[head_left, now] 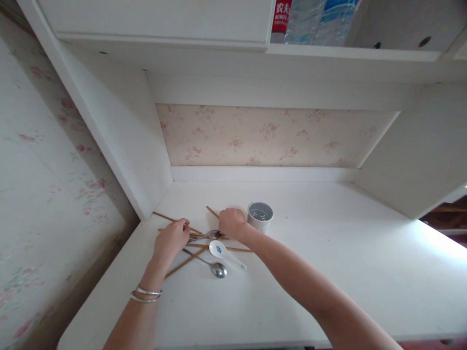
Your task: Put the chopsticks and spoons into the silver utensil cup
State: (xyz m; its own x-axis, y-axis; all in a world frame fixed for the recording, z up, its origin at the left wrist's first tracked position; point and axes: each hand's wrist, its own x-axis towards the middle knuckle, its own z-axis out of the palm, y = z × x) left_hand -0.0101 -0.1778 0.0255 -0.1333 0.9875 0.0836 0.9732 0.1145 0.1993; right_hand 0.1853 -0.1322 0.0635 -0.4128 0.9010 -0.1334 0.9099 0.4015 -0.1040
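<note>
My left hand (174, 236) is closed at the left side of a loose pile of wooden chopsticks. A metal spoon (214, 234) lies with its handle running toward its fingers; whether they grip it is hidden. My right hand (232, 221) has curled fingers over the far side of the pile, and one chopstick (212, 211) sticks out at its left. Nearer to me are a white ceramic spoon (216, 249) with a blue mark and a second metal spoon (219, 270). Crossed chopsticks (186, 262) lie under them.
Just right of my right hand stands a round grey-white holder (260, 214) with holes in its bottom. White side panels and a back ledge (262, 173) frame the white tabletop (328, 272). Plastic bottles (317, 22) sit on the shelf overhead.
</note>
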